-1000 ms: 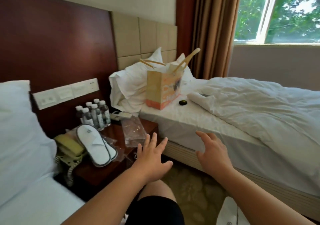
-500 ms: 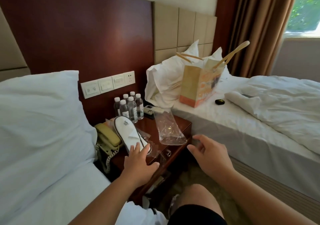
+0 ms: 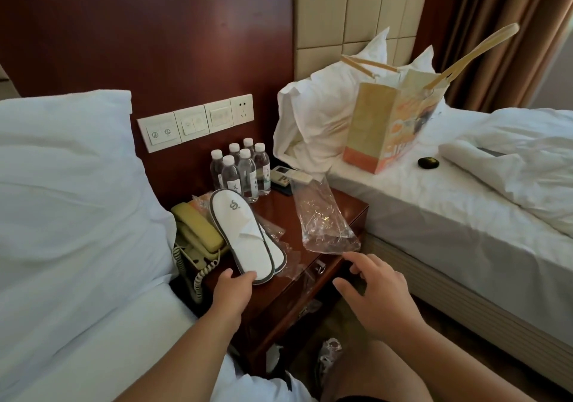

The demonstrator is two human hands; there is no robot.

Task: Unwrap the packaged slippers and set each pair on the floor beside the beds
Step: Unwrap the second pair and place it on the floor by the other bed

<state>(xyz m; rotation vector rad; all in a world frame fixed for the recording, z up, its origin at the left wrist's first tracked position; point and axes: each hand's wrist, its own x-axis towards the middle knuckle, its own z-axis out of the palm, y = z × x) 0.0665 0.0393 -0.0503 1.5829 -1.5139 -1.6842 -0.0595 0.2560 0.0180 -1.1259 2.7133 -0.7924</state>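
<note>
Two white slippers point(image 3: 248, 237) – grey logo, unreadable – L hand point(image 3: 231, 293) touching heel.

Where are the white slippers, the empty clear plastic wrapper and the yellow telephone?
white slippers point(image 3: 245, 234): head view, top slipper's upper.
empty clear plastic wrapper point(image 3: 322, 218): head view, crinkled middle.
yellow telephone point(image 3: 195, 231): head view, handset.

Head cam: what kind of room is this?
Most likely a hotel twin room: two white-sheeted beds flank a nightstand holding packaged slippers, water bottles and a corded phone.
</note>
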